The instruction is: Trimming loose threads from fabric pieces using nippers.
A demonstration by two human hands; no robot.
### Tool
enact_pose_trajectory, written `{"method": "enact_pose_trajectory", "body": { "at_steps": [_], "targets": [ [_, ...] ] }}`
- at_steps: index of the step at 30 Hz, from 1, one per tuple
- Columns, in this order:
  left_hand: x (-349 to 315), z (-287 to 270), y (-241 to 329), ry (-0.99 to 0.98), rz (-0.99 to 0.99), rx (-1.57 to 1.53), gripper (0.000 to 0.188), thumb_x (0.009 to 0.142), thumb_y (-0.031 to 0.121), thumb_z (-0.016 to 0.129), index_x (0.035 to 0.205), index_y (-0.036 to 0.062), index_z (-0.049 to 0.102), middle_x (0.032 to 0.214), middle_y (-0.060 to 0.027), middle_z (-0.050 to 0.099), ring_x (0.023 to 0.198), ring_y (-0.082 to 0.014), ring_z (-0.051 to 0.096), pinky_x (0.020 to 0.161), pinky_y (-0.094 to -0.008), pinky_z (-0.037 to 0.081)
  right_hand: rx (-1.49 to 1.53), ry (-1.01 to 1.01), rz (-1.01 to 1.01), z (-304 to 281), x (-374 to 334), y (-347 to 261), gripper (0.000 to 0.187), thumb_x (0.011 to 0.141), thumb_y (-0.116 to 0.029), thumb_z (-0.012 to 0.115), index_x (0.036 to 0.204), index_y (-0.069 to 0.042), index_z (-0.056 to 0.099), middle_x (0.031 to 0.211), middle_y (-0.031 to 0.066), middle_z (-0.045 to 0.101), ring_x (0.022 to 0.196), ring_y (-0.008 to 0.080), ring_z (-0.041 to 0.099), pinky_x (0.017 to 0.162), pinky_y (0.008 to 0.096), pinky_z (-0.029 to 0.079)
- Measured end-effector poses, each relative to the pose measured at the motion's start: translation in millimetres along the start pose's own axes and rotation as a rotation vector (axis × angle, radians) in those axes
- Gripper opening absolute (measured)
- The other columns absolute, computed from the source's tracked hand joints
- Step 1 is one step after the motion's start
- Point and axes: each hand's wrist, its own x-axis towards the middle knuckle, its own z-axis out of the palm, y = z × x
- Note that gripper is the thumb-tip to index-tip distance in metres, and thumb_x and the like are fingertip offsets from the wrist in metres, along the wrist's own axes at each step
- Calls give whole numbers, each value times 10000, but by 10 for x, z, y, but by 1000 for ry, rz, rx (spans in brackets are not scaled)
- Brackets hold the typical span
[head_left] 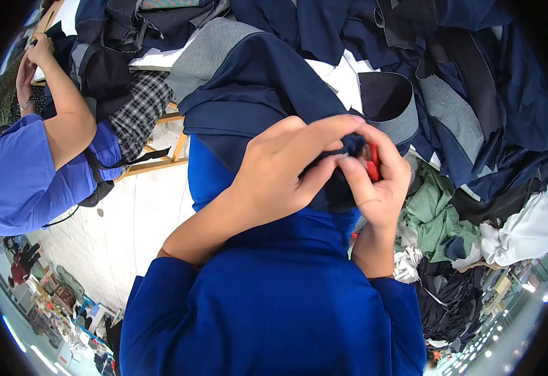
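Note:
Navy cloth point(242, 103) lies across my lap, with a grey panel point(214, 53) along its far left side. My left hand point(280, 160) is closed in a pinch on a bunched part of this cloth. Close against it, my right hand point(380, 178) curls its fingers around a small red tool point(372, 164). Most of that tool is hidden in the palm, so its exact kind does not show. The fingertips of both hands nearly meet over the dark fabric, and the spot between them is partly covered.
Navy and grey garment pieces point(449, 113) are heaped on the white table point(336, 81) ahead. Green cloth point(437, 210) and white cloth point(521, 232) pile up at the right. On the left, a person in a blue shirt point(23, 182) works beside a wooden frame point(161, 164).

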Motion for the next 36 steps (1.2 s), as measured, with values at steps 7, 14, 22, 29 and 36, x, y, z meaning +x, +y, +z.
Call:
{"method": "enact_pose_trajectory", "body": {
  "at_steps": [7, 14, 22, 29, 36],
  "targets": [
    [-45, -55, -53, -22, -258, -373, 485, 800, -56, 614, 1254, 5, 454, 813, -41, 620, 711, -51, 556, 639, -165, 414, 402, 221, 192, 39, -73, 154, 60, 826, -6, 639, 842, -7, 581, 700, -43, 529, 610, 15, 435, 565, 145, 327],
    [-3, -117, -60, -21, -52, 148, 614, 736, -57, 647, 1310, 38, 450, 756, -62, 650, 684, -119, 583, 677, -214, 440, 156, 17, -105, -63, -35, 146, 132, 813, 41, 575, 937, 32, 619, 920, 100, 605, 770, 105, 550, 598, 176, 403],
    [-34, -108, -35, 9, -181, -223, 657, 779, -34, 637, 1368, -9, 346, 800, -38, 664, 734, -45, 532, 696, -183, 422, -68, 37, -158, 52, 39, 77, 130, 708, 79, 663, 814, 3, 653, 785, 81, 614, 612, 118, 556, 533, 200, 414],
    [-39, -16, -109, 132, -196, -369, 669, 785, 10, 650, 1377, 30, 340, 795, -45, 683, 755, -37, 563, 799, -199, 391, 234, 274, 153, -12, -75, 168, 377, 947, -322, 476, 1108, 19, 496, 728, 20, 465, 574, 25, 340, 480, 160, 229],
    [13, -21, -99, 128, -151, -333, 672, 788, -10, 643, 1380, 15, 324, 830, -54, 691, 787, -47, 578, 848, -211, 392, 153, 46, 69, 34, -269, 9, 289, 833, -63, 636, 1074, 23, 501, 864, 87, 597, 756, 102, 550, 711, 200, 431]
  ]
}}
